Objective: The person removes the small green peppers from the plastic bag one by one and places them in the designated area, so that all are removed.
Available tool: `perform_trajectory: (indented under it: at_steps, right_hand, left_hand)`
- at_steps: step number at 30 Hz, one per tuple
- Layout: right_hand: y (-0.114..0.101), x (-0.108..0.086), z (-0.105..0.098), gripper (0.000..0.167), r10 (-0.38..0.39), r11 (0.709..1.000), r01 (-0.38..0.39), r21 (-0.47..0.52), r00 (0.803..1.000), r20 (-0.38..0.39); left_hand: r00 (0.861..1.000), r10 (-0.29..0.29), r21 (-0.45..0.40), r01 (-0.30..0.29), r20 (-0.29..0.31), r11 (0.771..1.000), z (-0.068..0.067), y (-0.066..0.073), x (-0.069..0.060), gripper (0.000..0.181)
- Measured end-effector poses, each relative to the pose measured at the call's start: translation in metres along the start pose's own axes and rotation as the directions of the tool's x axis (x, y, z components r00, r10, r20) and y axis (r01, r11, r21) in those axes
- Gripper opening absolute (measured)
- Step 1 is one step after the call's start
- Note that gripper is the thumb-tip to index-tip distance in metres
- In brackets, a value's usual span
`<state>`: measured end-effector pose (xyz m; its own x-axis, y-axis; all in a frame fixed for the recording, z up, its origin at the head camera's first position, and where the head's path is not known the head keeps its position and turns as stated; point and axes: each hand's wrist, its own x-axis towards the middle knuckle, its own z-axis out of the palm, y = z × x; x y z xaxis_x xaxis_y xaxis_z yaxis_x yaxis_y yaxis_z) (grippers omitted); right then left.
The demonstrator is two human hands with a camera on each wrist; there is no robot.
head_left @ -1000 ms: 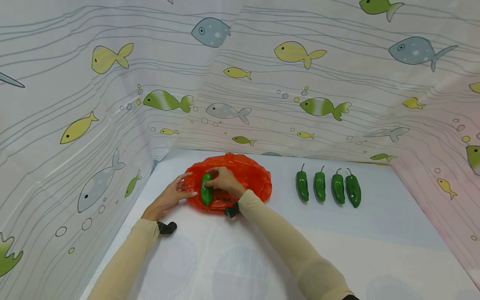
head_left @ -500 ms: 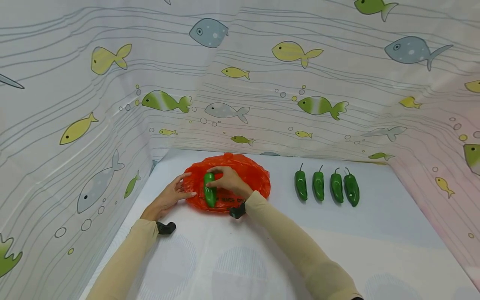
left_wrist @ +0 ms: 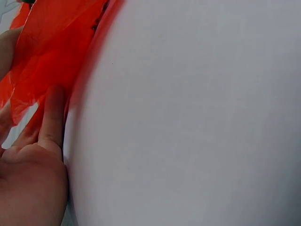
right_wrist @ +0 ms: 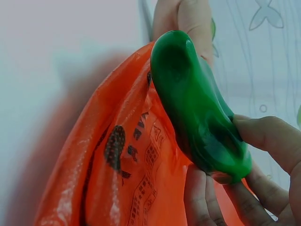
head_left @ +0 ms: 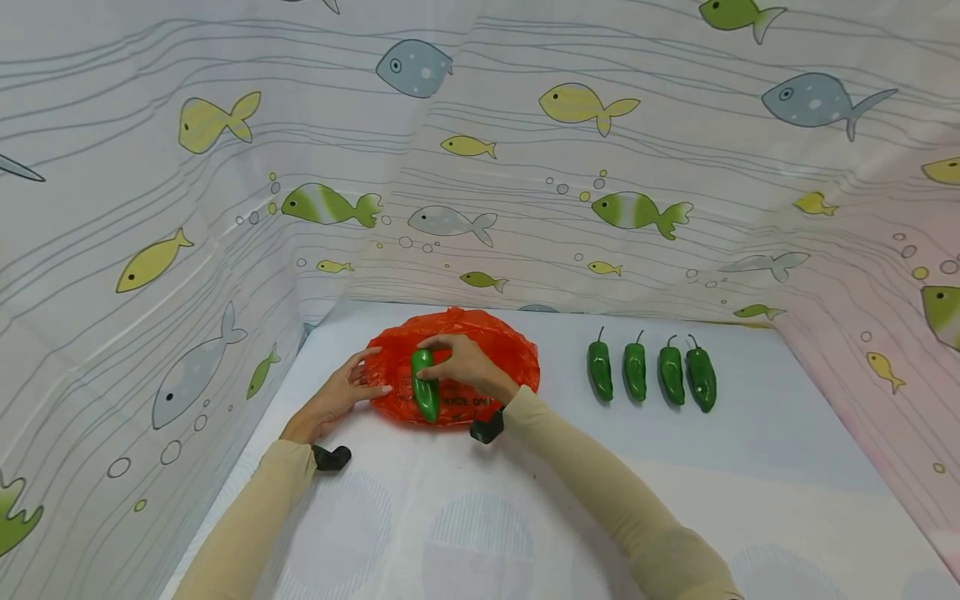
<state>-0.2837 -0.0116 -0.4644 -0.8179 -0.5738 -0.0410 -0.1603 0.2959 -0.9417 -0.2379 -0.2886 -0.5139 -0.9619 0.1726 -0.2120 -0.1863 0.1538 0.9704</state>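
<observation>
My right hand (head_left: pixel 467 362) pinches a glossy green chili pepper (head_left: pixel 426 390) near its upper end, over the left part of a red-orange plastic bag (head_left: pixel 517 342). In the right wrist view the pepper (right_wrist: pixel 188 99) slants between thumb and fingertips, its rounded end pointing away from the hand. The bag lies spread with its mouth wide and dark print inside. My left hand (head_left: pixel 341 393) rests at the bag's left rim with fingers fairly straight. The left wrist view shows fingers (left_wrist: pixel 52 113) touching the thin plastic (left_wrist: pixel 56 52).
Several green chili peppers (head_left: pixel 634 372) lie in a row to the right of the bag, stems pointing back. White cloth (head_left: pixel 570 517) covers the table. A fish-patterned curtain (head_left: pixel 525 183) encloses the back and both sides.
My right hand has shifted slightly right with the pepper, whose lower end now tilts rightward and nearer me. The left hand stays at the bag's rim.
</observation>
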Motion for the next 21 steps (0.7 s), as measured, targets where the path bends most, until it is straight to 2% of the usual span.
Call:
perform_trajectory:
  at_steps: [6, 21]
  right_hand:
    - [-0.003, -0.006, -0.007, 0.048, 0.001, 1.0, -0.001, -0.017, 1.0, 0.011]
    - [-0.008, -0.02, -0.021, 0.05, -0.038, 0.999, 0.036, 0.033, 0.998, 0.041]
  left_hand:
    - [1.0, 0.008, 0.015, -0.008, 0.001, 1.0, -0.002, -0.002, 0.003, 0.092]
    - [1.0, 0.011, 0.012, -0.011, 0.012, 1.0, -0.003, -0.001, 0.004, 0.094]
